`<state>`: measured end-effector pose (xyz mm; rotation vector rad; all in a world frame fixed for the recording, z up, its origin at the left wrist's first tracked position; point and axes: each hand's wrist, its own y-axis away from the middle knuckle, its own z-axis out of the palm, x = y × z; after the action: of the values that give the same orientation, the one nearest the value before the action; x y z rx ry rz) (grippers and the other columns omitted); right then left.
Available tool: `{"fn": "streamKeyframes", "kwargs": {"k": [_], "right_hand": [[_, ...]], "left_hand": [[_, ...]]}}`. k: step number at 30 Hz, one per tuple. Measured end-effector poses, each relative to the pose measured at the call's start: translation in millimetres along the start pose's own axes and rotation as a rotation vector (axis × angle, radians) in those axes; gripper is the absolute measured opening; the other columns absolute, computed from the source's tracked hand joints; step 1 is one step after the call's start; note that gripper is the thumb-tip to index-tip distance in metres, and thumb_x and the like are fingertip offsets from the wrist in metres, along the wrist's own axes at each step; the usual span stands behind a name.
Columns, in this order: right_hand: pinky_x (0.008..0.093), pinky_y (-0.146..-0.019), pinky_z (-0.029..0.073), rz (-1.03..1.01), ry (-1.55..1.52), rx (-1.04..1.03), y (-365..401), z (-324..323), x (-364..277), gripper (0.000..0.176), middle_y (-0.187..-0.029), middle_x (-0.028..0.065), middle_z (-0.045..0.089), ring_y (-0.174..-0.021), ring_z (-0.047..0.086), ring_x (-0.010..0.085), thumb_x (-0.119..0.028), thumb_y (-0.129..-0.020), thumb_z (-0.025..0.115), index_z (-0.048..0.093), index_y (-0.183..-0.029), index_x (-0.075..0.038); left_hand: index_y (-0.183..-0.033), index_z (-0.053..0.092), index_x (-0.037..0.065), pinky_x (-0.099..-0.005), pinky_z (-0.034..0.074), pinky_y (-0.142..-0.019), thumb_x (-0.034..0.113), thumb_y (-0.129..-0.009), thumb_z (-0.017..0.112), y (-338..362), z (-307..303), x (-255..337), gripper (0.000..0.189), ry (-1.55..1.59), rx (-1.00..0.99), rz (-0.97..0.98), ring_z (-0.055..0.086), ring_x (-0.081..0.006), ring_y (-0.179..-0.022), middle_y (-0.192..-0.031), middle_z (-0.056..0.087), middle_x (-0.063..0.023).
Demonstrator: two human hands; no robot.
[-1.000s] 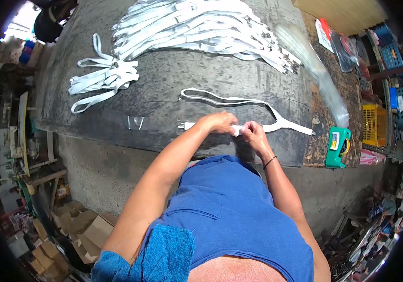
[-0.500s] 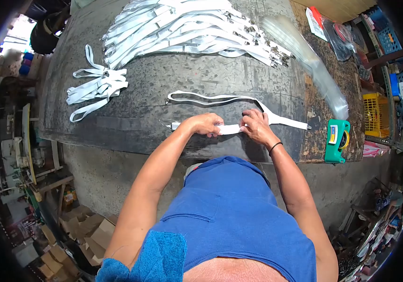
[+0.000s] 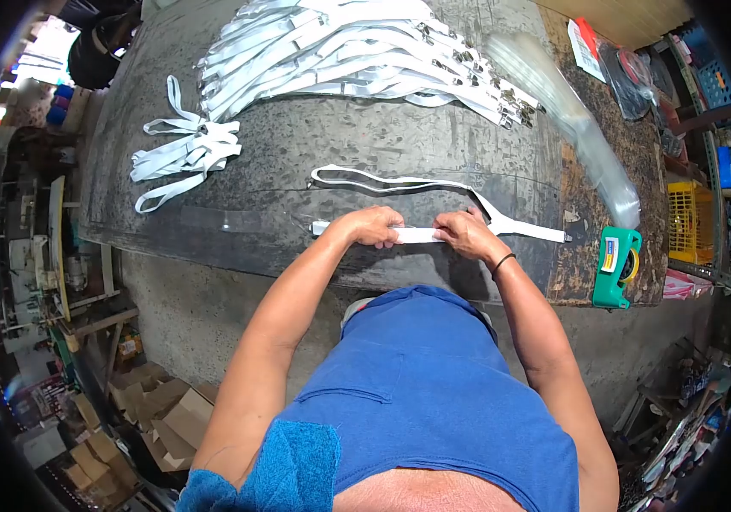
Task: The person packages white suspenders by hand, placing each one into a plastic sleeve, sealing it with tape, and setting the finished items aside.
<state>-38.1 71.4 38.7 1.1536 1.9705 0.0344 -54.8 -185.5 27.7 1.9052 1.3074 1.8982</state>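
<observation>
A pair of white suspenders (image 3: 523, 228) lies on the dark table, one strap looped away from me and the other drawn straight along the near side. My left hand (image 3: 374, 228) is closed on the near strap, with a short end showing past the wrist side. Farther right, my right hand (image 3: 465, 234) pinches the same strap, thumb and fingers bent over it. Between the hands a short flat stretch of white webbing shows. A small metal clip sits at the right end, near the tape dispenser (image 3: 615, 266).
Many white suspenders with metal clips (image 3: 331, 60) are piled at the back. A smaller white bundle (image 3: 182, 162) lies left. Clear plastic sleeves (image 3: 591, 149) stretch along the right side. A faint clear strip (image 3: 229, 219) rests left of my hands. A yellow basket (image 3: 691, 222) stands beyond the table.
The view has shifted slightly, so the table things appear a little to the right. Both hands stay on the strap; the right-hand fingers have shifted and lie lower over it.
</observation>
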Motion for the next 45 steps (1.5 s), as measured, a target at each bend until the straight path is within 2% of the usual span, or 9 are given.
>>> {"fn": "streamKeyframes", "kwargs": {"k": [1, 3, 6, 12, 22, 34, 36, 39, 45], "right_hand": [[0.0577, -0.094, 0.035, 0.0, 0.001, 0.002, -1.0, -0.3, -0.1, 0.017, -0.089, 0.0129, 0.068, -0.096, 0.063, 0.0328, -0.025, -0.091, 0.064, 0.067, -0.095, -0.009], [0.0451, -0.077, 0.045, 0.011, -0.082, 0.027, -3.2, 1.5, -0.2, 0.021, -0.082, 0.0164, 0.066, -0.079, 0.063, 0.0329, -0.024, -0.091, 0.064, 0.066, -0.098, -0.004], [0.0426, -0.066, 0.046, -0.004, -0.096, 0.05, -5.6, 5.4, -2.6, 0.022, -0.082, 0.0177, 0.065, -0.079, 0.064, 0.0357, -0.023, -0.091, 0.064, 0.065, -0.1, -0.003], [0.0455, -0.077, 0.05, 0.103, 0.123, -0.011, 14.2, -22.9, 10.0, 0.027, -0.09, 0.0156, 0.071, -0.09, 0.067, 0.0353, -0.028, -0.087, 0.068, 0.07, -0.102, -0.006], [0.0416, -0.079, 0.05, 0.122, -0.136, -0.025, 11.4, -14.5, 20.1, 0.028, -0.093, 0.0178, 0.07, -0.089, 0.067, 0.0324, -0.019, -0.086, 0.068, 0.067, -0.109, -0.003], [0.0452, -0.08, 0.05, -0.003, -0.227, 0.195, 18.2, -11.8, 32.6, 0.036, -0.09, 0.0125, 0.071, -0.089, 0.068, 0.0338, -0.006, -0.082, 0.059, 0.061, -0.118, -0.009], [0.0456, -0.086, 0.049, 0.041, -0.274, 0.154, 22.3, -14.5, 34.9, 0.038, -0.093, 0.0114, 0.071, -0.096, 0.066, 0.0334, -0.008, -0.081, 0.062, 0.061, -0.119, -0.009], [0.0455, -0.098, 0.042, -0.062, -0.157, 0.384, 36.4, -15.0, 53.2, 0.038, -0.117, 0.0138, 0.064, -0.112, 0.054, 0.0343, -0.012, -0.08, 0.064, 0.063, -0.119, -0.011], [0.0453, -0.101, 0.04, 0.108, -0.099, 0.362, 59.7, -25.9, 85.9, 0.053, -0.124, 0.0131, 0.057, -0.116, 0.049, 0.0354, -0.021, -0.075, 0.074, 0.061, -0.125, -0.01]], "left_hand": [[-0.094, 0.065, 0.001, -0.0295, 0.049, -0.062, 0.016, -0.085, 0.063, -2.8, 1.1, -0.4, 0.018, -0.001, 0.0, 0.001, 0.061, -0.0136, -0.067, -0.076, 0.066, -0.0044], [-0.097, 0.068, 0.001, -0.032, 0.052, -0.061, 0.019, -0.088, 0.066, -9.5, 4.6, 1.7, 0.02, 0.009, -0.021, 0.024, 0.066, -0.0149, -0.068, -0.08, 0.07, -0.0075], [-0.094, 0.066, 0.001, -0.031, 0.05, -0.062, 0.02, -0.087, 0.065, -21.3, 9.4, 12.9, 0.02, -0.006, -0.038, 0.063, 0.064, -0.0143, -0.069, -0.08, 0.069, -0.0054], [-0.096, 0.066, 0.002, -0.0303, 0.05, -0.065, 0.021, -0.088, 0.066, -26.5, 6.2, 15.4, 0.021, 0.031, -0.058, 0.057, 0.065, -0.0137, -0.072, -0.081, 0.07, -0.0051], [-0.097, 0.067, -0.001, -0.0309, 0.052, -0.064, 0.018, -0.088, 0.068, -51.6, 18.9, 21.6, 0.021, 0.126, -0.077, 0.084, 0.066, -0.0149, -0.069, -0.082, 0.071, -0.0071], [-0.094, 0.068, -0.001, -0.0323, 0.052, -0.066, 0.018, -0.088, 0.068, -61.7, 25.3, 40.4, 0.02, 0.084, -0.065, 0.125, 0.066, -0.0155, -0.069, -0.081, 0.07, -0.0077], [-0.094, 0.068, 0.0, -0.0321, 0.052, -0.066, 0.02, -0.088, 0.069, -68.6, 30.8, 39.7, 0.021, 0.178, -0.06, 0.123, 0.066, -0.0156, -0.07, -0.081, 0.07, -0.0072], [-0.096, 0.069, 0.001, -0.0306, 0.052, -0.07, 0.021, -0.088, 0.067, -65.8, 29.5, 45.3, 0.022, 0.187, -0.055, 0.082, 0.065, -0.0147, -0.073, -0.083, 0.07, -0.0065], [-0.098, 0.069, 0.001, -0.0301, 0.052, -0.067, 0.022, -0.088, 0.068, -62.0, 27.5, 55.7, 0.023, 0.183, -0.052, 0.074, 0.064, -0.0145, -0.072, -0.082, 0.069, -0.0059]]}}
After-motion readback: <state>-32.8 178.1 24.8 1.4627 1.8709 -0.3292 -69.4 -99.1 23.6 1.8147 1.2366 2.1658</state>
